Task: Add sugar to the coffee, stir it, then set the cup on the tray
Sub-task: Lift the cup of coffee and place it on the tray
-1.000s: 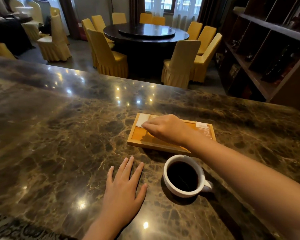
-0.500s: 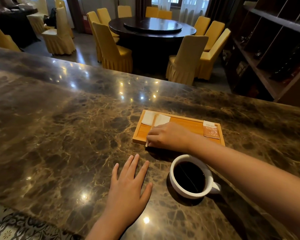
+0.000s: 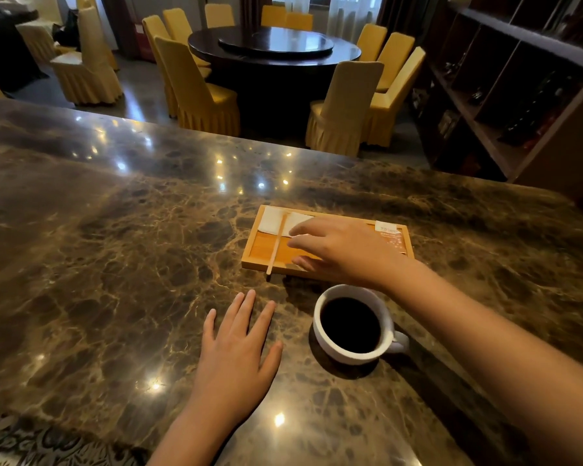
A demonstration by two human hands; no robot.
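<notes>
A white cup (image 3: 389, 334) of black coffee stands on the marble counter, its handle pointing right. Behind it lies a wooden tray (image 3: 260, 253). On the tray are white napkins (image 3: 271, 222), a thin wooden stir stick (image 3: 276, 243) lying across its left part and overhanging the near edge, and an orange sugar packet (image 3: 392, 235) at the right end. My right hand (image 3: 347, 252) hovers over the middle of the tray, fingers spread, holding nothing. My left hand (image 3: 236, 344) rests flat on the counter left of the cup.
The dark marble counter (image 3: 115, 250) stretches wide to the left and far side. Beyond it stand a round dark dining table (image 3: 273, 45) with yellow-covered chairs (image 3: 202, 92). Dark wooden shelves (image 3: 519, 79) rise at the right.
My right hand let go of the stir stick, which now lies on the tray's left part, and it has shifted right with fingers spread. The left hand stayed put.
</notes>
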